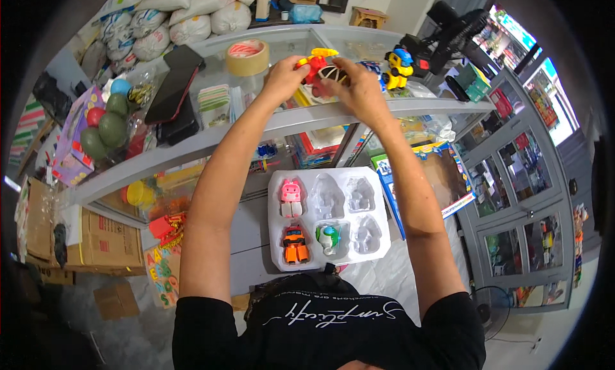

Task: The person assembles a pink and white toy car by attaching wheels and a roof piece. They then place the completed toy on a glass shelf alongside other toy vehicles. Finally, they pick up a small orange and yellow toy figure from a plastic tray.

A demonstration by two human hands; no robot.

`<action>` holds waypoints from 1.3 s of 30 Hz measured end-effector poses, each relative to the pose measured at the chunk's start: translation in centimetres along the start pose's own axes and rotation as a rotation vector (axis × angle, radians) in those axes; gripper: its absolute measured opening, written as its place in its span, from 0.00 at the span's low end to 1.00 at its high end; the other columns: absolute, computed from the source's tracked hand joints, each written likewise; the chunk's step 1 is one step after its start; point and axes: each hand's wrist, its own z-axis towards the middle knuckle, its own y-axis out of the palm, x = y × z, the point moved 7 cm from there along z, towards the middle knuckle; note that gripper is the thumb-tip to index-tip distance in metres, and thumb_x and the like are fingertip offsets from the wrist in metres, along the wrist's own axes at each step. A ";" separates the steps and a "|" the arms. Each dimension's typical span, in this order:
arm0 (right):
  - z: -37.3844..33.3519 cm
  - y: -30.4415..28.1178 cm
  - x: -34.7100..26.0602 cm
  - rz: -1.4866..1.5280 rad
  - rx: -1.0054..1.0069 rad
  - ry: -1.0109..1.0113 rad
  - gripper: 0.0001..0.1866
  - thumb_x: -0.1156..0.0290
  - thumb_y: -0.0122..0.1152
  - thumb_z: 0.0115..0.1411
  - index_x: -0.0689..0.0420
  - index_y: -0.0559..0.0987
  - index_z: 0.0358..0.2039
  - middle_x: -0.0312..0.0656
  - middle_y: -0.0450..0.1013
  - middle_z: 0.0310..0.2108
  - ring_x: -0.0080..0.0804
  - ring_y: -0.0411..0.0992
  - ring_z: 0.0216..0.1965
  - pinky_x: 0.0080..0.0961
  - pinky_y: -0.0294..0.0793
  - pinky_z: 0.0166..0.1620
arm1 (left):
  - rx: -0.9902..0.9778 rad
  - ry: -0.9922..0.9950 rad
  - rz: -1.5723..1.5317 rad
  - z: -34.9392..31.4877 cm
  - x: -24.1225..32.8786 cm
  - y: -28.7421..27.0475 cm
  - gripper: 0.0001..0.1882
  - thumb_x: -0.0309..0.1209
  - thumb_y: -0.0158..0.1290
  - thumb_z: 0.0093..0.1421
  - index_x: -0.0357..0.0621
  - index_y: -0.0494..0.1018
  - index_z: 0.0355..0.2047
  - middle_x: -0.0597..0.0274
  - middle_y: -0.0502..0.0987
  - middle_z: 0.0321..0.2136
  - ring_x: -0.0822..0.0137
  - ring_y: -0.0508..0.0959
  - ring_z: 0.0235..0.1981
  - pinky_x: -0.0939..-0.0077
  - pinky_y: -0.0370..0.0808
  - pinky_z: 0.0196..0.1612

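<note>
Above the glass counter, my left hand (284,83) grips a red toy robot figure (314,68) with yellow parts by its left side. My right hand (362,91) has its fingers closed about the toy's right side, beside a dark part with pale lines; the fingers partly hide it. Just right of my right hand, a yellow toy robot (398,69) with a blue top stands on the counter, and a blue toy (373,69) is partly hidden behind the hand. Below my arms lies a white molded tray (277,210) holding a pink toy (291,198), an orange toy (295,244) and a green-and-white toy (328,239).
A blue-edged windowed toy box (442,175) leans right of the tray. On the counter are a tape roll (247,57), a dark phone-like slab (173,91) and green egg-shaped toys (112,123). A black fan (448,40) stands far right; sacks (190,27) are stacked behind.
</note>
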 end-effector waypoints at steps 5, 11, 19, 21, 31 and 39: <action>2.7 0.5 0.5 -0.077 -0.300 0.114 0.26 0.60 0.69 0.50 0.65 0.77 0.45 0.56 0.77 0.30 0.46 0.78 0.30 0.34 0.76 0.38 | 0.034 0.011 0.130 -0.9 1.7 -0.3 0.22 0.38 0.50 0.62 0.40 0.71 0.53 0.52 0.79 0.41 0.62 0.79 0.41 0.69 0.73 0.46; 2.8 0.6 0.8 -0.152 -0.371 0.193 0.30 0.55 0.71 0.49 0.59 0.77 0.48 0.52 0.78 0.30 0.39 0.79 0.31 0.30 0.76 0.38 | 0.091 0.020 0.215 -1.7 2.7 -0.6 0.22 0.39 0.47 0.63 0.43 0.68 0.55 0.47 0.77 0.46 0.55 0.77 0.47 0.64 0.71 0.50; -7.5 -3.6 -1.5 0.040 0.116 0.221 0.18 0.68 0.68 0.53 0.62 0.77 0.43 0.45 0.75 0.25 0.29 0.74 0.25 0.25 0.72 0.29 | 0.256 0.110 0.071 -2.4 3.3 -2.2 0.20 0.40 0.47 0.63 0.42 0.70 0.51 0.49 0.76 0.43 0.50 0.75 0.46 0.59 0.70 0.50; -12.9 -3.3 -0.6 0.065 0.130 0.327 0.12 0.72 0.65 0.55 0.63 0.78 0.39 0.43 0.75 0.24 0.26 0.74 0.25 0.21 0.72 0.29 | 0.369 0.214 0.017 -4.0 5.0 -4.0 0.16 0.36 0.47 0.64 0.41 0.72 0.48 0.49 0.77 0.39 0.52 0.77 0.41 0.63 0.71 0.46; -35.7 -1.9 4.7 0.205 0.049 0.815 0.03 0.78 0.61 0.57 0.63 0.79 0.32 0.40 0.75 0.26 0.21 0.71 0.24 0.19 0.70 0.29 | -0.023 0.330 0.014 -23.1 5.5 2.3 0.05 0.24 0.55 0.58 0.39 0.77 0.35 0.58 0.77 0.30 0.64 0.77 0.31 0.75 0.72 0.35; -38.3 -0.9 2.3 0.196 -0.046 0.865 0.04 0.77 0.61 0.58 0.63 0.78 0.34 0.39 0.75 0.27 0.19 0.71 0.25 0.18 0.70 0.29 | -0.304 -0.121 0.388 -27.0 -8.3 5.2 0.17 0.34 0.59 0.53 0.45 0.75 0.43 0.53 0.74 0.37 0.51 0.74 0.42 0.59 0.71 0.44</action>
